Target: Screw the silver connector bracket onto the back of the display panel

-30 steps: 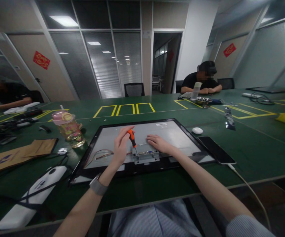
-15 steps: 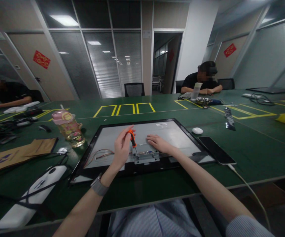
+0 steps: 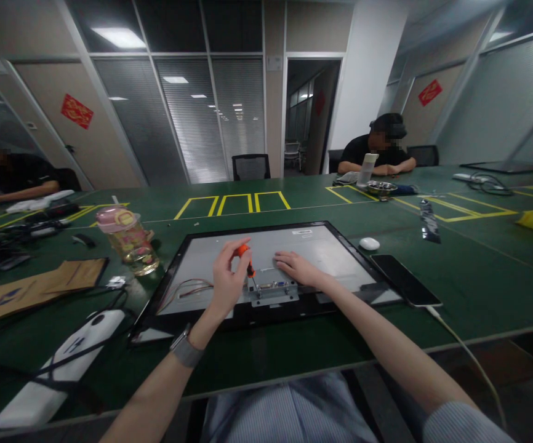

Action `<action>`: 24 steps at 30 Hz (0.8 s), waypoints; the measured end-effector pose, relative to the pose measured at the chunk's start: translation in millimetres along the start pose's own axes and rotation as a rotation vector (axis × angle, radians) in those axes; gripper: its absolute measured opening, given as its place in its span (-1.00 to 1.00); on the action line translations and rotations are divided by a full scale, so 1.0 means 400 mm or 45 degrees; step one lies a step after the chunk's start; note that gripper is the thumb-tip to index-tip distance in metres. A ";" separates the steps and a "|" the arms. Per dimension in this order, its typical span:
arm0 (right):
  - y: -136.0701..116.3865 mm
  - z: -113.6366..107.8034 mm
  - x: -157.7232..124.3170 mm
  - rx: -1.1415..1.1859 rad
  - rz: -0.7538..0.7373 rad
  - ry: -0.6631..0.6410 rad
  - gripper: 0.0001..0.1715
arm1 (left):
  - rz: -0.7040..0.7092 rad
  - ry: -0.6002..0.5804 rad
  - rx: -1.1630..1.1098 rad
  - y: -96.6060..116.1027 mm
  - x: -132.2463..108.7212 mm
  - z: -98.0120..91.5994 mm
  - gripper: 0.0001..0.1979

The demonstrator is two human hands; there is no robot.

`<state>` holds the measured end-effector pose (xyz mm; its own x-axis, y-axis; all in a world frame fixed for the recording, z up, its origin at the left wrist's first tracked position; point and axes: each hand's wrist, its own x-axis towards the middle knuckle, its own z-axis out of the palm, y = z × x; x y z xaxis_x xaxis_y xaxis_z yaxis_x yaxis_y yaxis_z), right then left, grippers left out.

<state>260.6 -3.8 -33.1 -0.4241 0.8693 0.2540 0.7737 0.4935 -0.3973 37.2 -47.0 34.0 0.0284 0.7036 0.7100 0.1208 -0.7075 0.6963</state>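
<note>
A flat monitor panel (image 3: 326,246) with a black frame lies face down on the green table in front of me. My left hand (image 3: 227,280) is closed round an orange-handled screwdriver (image 3: 247,261), whose tip stands on a small metal bracket (image 3: 273,292) near the panel's front edge. My right hand (image 3: 296,268) lies flat on the grey back of the panel just right of the bracket, fingers stretched out. Thin coloured wires (image 3: 188,288) run along the panel left of my left hand.
A pink-lidded bottle (image 3: 130,240) and a brown paper bag (image 3: 36,288) sit to the left, a white device with cables (image 3: 58,366) at the near left. A white mouse (image 3: 368,243) and a phone (image 3: 405,280) on a cable lie right. Two people sit at the far side.
My left hand has shifted its hold on the screwdriver handle, fingers now wrapping more of it. The tip stays on the bracket and my right hand has not moved.
</note>
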 end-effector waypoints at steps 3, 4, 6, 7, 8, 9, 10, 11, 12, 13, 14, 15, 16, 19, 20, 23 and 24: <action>-0.003 -0.002 0.000 -0.001 0.009 -0.002 -0.47 | 0.042 0.023 0.084 -0.003 0.004 -0.001 -0.80; -0.005 -0.003 0.000 -0.002 0.011 -0.002 -0.48 | 0.037 0.013 0.070 -0.002 0.005 -0.002 -0.78; -0.006 -0.005 0.000 0.000 0.009 0.000 -0.48 | 0.004 -0.024 -0.005 0.002 0.005 -0.004 -0.73; -0.007 -0.005 -0.001 0.003 0.004 0.000 -0.48 | -0.023 -0.045 -0.050 0.005 0.004 -0.004 -0.70; -0.007 -0.006 -0.001 0.007 0.000 0.000 -0.48 | -0.049 -0.060 -0.088 0.007 0.002 -0.003 -0.68; -0.006 -0.006 -0.001 0.011 -0.003 -0.001 -0.47 | -0.069 -0.061 -0.107 0.008 0.001 -0.002 -0.68; -0.006 -0.006 -0.002 0.015 -0.002 -0.002 -0.47 | -0.078 -0.052 -0.101 0.008 0.001 -0.002 -0.69; -0.005 -0.005 -0.002 0.017 0.003 -0.004 -0.46 | -0.072 -0.032 -0.075 0.008 0.001 -0.001 -0.71; -0.005 -0.005 -0.002 0.017 0.010 -0.005 -0.46 | -0.055 -0.006 -0.044 0.006 0.002 0.000 -0.73; -0.005 -0.004 -0.002 0.016 0.018 -0.006 -0.46 | -0.040 0.016 -0.019 0.004 0.004 0.001 -0.76; -0.005 -0.004 -0.002 0.015 0.025 -0.006 -0.46 | -0.039 0.030 -0.014 0.001 0.006 0.001 -0.77; -0.006 -0.004 -0.001 0.015 0.029 -0.007 -0.46 | -0.059 0.035 -0.036 -0.001 0.008 0.001 -0.78; -0.007 -0.004 -0.001 0.016 0.031 -0.008 -0.46 | -0.096 0.035 -0.086 -0.004 0.010 0.000 -0.77; -0.010 -0.007 -0.002 0.021 0.031 -0.011 -0.45 | -0.233 0.039 -0.264 -0.009 0.014 -0.001 -0.71; -0.011 -0.008 -0.002 0.021 0.029 -0.011 -0.45 | -0.253 0.045 -0.278 -0.009 0.014 -0.002 -0.70; -0.012 -0.009 -0.002 0.024 0.024 0.004 -0.44 | -0.192 0.053 -0.146 -0.005 0.013 -0.003 -0.74; -0.011 -0.008 -0.002 0.024 0.022 0.009 -0.44 | -0.149 0.054 -0.085 -0.003 0.012 -0.003 -0.76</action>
<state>259.1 -7.0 -28.7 -0.4075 0.8774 0.2531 0.7716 0.4790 -0.4185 36.1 -42.7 36.8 -0.0244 0.7790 0.6266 0.0545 -0.6248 0.7789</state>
